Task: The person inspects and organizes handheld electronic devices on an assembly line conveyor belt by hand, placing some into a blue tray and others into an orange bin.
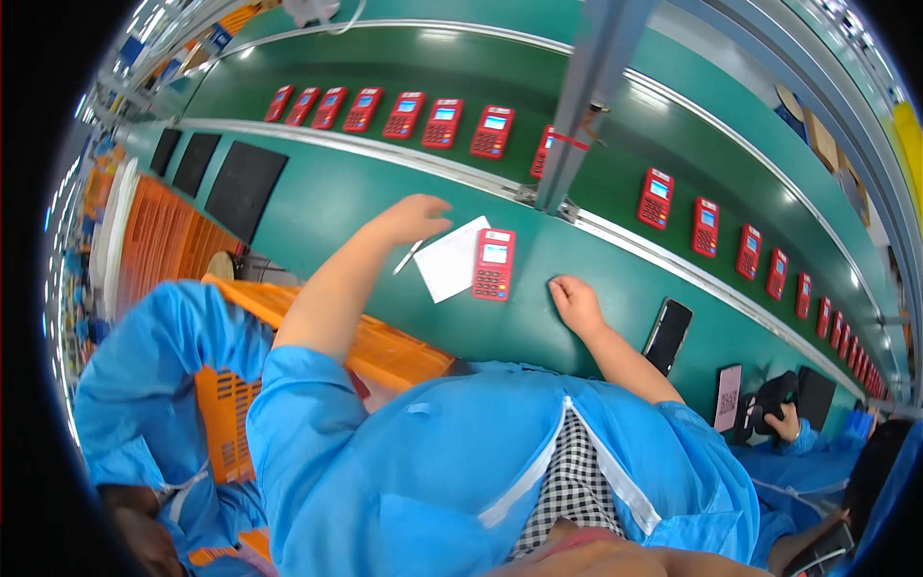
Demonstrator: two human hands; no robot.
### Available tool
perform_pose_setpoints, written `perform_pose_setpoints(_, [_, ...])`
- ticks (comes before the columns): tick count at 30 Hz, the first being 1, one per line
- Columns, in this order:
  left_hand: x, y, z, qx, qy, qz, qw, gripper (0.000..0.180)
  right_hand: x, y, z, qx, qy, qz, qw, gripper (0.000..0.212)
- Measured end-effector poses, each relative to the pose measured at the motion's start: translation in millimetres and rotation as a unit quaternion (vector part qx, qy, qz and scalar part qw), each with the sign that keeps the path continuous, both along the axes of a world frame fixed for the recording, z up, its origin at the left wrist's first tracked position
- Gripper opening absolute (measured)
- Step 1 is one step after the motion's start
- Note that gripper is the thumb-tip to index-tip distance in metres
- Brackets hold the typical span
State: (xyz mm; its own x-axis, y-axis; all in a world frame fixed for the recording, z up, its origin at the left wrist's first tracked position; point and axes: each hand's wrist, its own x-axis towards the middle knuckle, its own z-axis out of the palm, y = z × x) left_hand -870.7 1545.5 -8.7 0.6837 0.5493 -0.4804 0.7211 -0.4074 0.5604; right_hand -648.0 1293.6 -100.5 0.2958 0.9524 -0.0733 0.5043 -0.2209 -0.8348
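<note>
Station: the person is standing at a green work surface (pixel 385 192) beside a green conveyor belt (pixel 596 183) carrying a row of red handheld keypad terminals.
Item in hand's reach: a red keypad terminal with a small lit screen (pixel 493 263) is lying flat on the surface, its left edge overlapping a white paper sheet (pixel 450 260); a slim silver pen (pixel 408 257) is lying just left of the sheet.
Left hand (pixel 415 216): reaching forward, arm extended, palm down near the sheet's upper corner; fingers loosely curled, holding nothing visible.
Right hand (pixel 575 303): resting on the surface right of the terminal, apart from it; fingers curled into a loose fist, apparently empty.
Nearby: a black flat phone (pixel 667 334) is lying right of the right forearm.
Handling judgement: the sheet is best steadied while the terminal is being lifted squarely by its sides, keeping off the keys.
</note>
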Motion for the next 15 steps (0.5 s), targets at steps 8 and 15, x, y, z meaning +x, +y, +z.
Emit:
perform_pose_setpoints(8, [-19,10,-2,0.018,0.123,-0.071,0.990,0.048,-4,6,-6,-0.006,0.012,0.002,1.000,0.015])
perform_pose_setpoints(15, [-39,25,-26,0.051,0.134,-0.035,0.989,0.050,-6,4,-9,-0.018,0.004,0.009,1.000,0.015])
